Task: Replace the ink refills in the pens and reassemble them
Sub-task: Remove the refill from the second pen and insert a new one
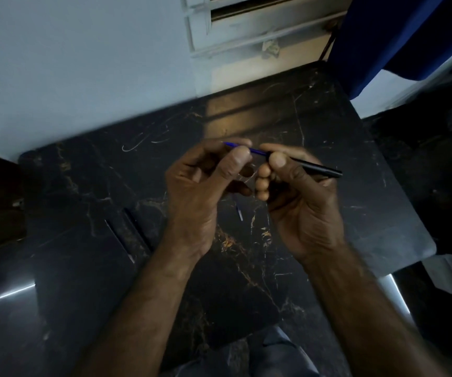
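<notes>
Both hands are raised over a black marble table [341,148]. My right hand [298,197] grips a black pen barrel [317,167] that points right and away from me. A thin blue ink refill [257,151] sticks out of the barrel's left end. My left hand [203,183] pinches that refill between thumb and fingers, and its far tip shows past the fingers. Another blue refill [239,210] lies on the table below the hands, partly hidden by them.
Two dark pens [135,232] lie side by side on the table, left of my left wrist. A pale wall and a window frame [246,25] stand behind the table. A blue curtain [398,36] hangs at the upper right. A white plastic piece [447,273] lies off the table's right edge.
</notes>
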`<action>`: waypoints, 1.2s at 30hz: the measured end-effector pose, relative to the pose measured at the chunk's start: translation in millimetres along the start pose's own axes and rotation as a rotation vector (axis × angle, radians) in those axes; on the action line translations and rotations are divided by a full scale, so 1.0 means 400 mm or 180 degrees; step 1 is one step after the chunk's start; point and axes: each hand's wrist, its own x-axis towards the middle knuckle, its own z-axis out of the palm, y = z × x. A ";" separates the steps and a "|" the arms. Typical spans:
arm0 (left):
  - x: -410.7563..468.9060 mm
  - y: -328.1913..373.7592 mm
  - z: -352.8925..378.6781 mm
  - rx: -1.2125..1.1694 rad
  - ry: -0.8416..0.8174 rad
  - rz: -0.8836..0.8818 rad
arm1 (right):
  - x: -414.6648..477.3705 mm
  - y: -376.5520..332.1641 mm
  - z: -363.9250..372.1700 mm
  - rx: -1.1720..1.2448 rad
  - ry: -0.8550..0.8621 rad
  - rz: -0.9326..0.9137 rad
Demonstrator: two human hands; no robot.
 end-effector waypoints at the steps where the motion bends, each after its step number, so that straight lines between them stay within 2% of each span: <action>1: -0.001 0.008 -0.001 0.0075 0.0021 0.0048 | -0.002 0.000 0.004 -0.0012 -0.0015 0.0014; 3: 0.001 0.023 -0.014 0.0038 0.0158 0.0083 | -0.007 -0.003 0.005 0.0035 -0.0015 0.0064; 7: 0.025 0.083 -0.124 -0.0831 0.0921 0.0025 | -0.021 -0.027 -0.019 0.0230 0.0060 0.0094; 8: 0.028 0.087 -0.165 -0.0826 0.1063 0.0051 | -0.024 -0.035 -0.028 0.0239 0.0069 0.0083; 10: 0.014 0.050 -0.216 -0.0313 0.1213 -0.0069 | -0.029 -0.046 -0.042 0.0223 0.0070 0.0068; 13: -0.058 -0.103 -0.223 0.0645 0.1369 -0.0874 | -0.031 -0.055 -0.049 0.0186 0.0090 0.0098; 16: -0.120 -0.233 -0.225 0.0950 0.1492 -0.1395 | -0.033 -0.055 -0.051 0.0131 0.0088 0.0102; 23: -0.067 -0.291 -0.286 0.2261 0.1551 -0.0940 | -0.047 -0.051 -0.060 -0.0015 0.0024 0.0177; 30: 0.080 -0.341 -0.337 0.2573 0.1548 -0.0934 | -0.047 -0.044 -0.054 -0.0085 -0.0093 0.0225; 36: 0.115 -0.377 -0.341 0.2810 0.1462 -0.0921 | -0.044 -0.054 -0.069 -0.0127 -0.0091 0.0209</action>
